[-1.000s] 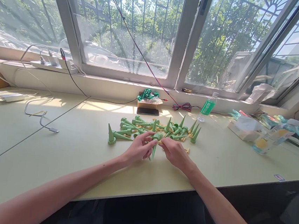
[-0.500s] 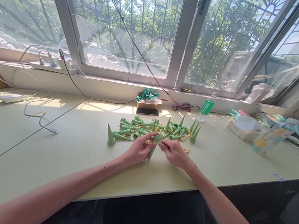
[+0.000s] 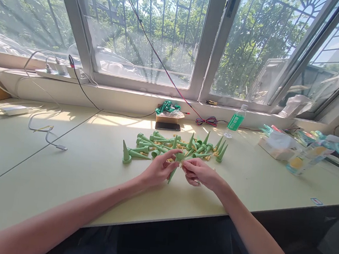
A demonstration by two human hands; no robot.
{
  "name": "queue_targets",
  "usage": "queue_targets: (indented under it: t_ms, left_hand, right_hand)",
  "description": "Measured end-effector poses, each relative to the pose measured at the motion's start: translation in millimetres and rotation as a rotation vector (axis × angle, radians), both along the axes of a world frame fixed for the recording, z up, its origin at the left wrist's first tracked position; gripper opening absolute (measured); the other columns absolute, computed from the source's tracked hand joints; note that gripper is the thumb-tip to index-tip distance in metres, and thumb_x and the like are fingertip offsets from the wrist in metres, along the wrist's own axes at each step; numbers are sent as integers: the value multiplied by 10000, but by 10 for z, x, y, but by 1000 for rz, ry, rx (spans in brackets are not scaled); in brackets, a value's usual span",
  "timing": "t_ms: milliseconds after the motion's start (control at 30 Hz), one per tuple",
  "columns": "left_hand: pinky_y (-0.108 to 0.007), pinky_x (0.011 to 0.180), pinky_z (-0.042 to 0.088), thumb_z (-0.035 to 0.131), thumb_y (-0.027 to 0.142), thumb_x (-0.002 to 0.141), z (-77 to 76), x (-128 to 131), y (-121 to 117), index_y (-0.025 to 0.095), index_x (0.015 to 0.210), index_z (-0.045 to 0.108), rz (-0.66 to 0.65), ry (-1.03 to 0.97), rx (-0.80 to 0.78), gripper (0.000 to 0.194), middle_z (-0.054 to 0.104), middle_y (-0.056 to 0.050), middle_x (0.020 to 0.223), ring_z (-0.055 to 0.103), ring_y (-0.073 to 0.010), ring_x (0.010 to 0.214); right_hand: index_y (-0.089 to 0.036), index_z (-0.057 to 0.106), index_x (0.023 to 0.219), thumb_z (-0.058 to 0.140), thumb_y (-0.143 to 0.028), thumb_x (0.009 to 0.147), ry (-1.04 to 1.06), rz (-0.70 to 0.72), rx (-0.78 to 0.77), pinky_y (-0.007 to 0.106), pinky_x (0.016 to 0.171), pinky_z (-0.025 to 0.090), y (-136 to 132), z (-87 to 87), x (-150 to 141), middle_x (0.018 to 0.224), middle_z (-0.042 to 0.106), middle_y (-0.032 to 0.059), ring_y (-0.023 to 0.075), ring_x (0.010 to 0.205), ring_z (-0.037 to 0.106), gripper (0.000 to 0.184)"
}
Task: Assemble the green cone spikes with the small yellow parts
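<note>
My left hand (image 3: 163, 167) is closed around a green plastic watering spike (image 3: 179, 157), its wide collar up by the thumb and its tip pointing down toward the table. Close against the collar, my right hand (image 3: 199, 173) is closed in a pinch on a small pale yellow piece (image 3: 183, 165), mostly hidden by the fingers. Behind both hands lies a heap of similar green spikes (image 3: 155, 145) with small yellow valve pieces among them. One spike (image 3: 126, 153) stands upright on its collar at the heap's left end, and several stand at its right.
A black phone (image 3: 167, 126) lies before a small box of green ties (image 3: 168, 110). A green-labelled bottle (image 3: 235, 122) stands to its right. Farther right are a tissue box (image 3: 275, 148) and a second bottle (image 3: 307, 156). A white cable (image 3: 47, 135) crosses the table at left.
My right hand has turned slightly, its lower fingers now showing more openly beneath the pinch. My left hand stays in place with the spike. The view has shifted a little.
</note>
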State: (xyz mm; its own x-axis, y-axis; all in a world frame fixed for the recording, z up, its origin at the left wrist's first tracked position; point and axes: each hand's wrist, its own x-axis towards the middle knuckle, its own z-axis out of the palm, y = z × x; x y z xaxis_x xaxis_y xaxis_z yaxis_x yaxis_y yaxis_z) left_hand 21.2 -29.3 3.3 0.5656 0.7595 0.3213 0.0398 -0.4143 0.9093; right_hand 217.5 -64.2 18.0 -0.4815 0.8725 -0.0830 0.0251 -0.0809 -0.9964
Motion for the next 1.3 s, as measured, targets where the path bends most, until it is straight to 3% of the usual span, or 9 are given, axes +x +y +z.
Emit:
queue_targets:
  t_ms: [200,433,633,833,1000,1167,1300]
  left_hand:
    - [-166,330,356,589,472,887,3,13,48,210,1278,514,4,-56,-140,477,553,16,784,466,-36,377]
    - [-182,338,358,662,468,842,47,23,39,164,1234,530,42,-133,-290,514,522,45,667,424,-48,383]
    - [-186,351,319,701,465,807,51,18,66,121,1163,565,50,-171,-385,513,545,33,611,391,-53,400]
    - [-203,389,326,656,475,844,68,6,48,129,1189,563,6,-152,-357,498,548,33,612,450,-71,409]
    - [-200,400,301,555,452,918,124,-2,-4,143,1112,583,-48,-133,-338,366,547,36,625,430,-49,379]
    - [-202,412,339,493,445,952,126,1,-36,132,1106,558,-70,-94,-317,354,560,28,632,430,-41,359]
    - [-194,365,365,544,473,921,75,21,-60,164,1214,473,-47,-78,-236,432,576,19,733,473,-53,368]
  right_hand:
    - [-188,512,747,453,-498,956,-307,-269,422,219,446,349,26,-85,-100,493,427,-73,80,401,406,379]
    - [-188,557,872,471,-363,976,-542,-362,807,238,571,362,1,-95,-92,652,549,-23,115,565,467,221]
    - [-189,581,981,498,-356,979,-653,-338,929,252,631,398,7,-137,-57,769,599,20,142,645,522,186]
    - [-191,555,846,417,-366,1017,-775,-344,1081,238,626,383,-6,-130,-50,779,589,34,140,660,527,280]
    - [-186,555,814,392,-348,1028,-811,-387,1182,224,582,344,-15,-152,-49,721,573,19,118,594,485,314]
    - [-182,540,752,393,-322,1023,-765,-395,1174,233,570,320,-34,-150,-63,675,556,16,117,580,462,339]
    - [-180,512,692,390,-305,1012,-663,-409,1059,242,560,308,-27,-134,-67,613,515,1,113,549,424,364]
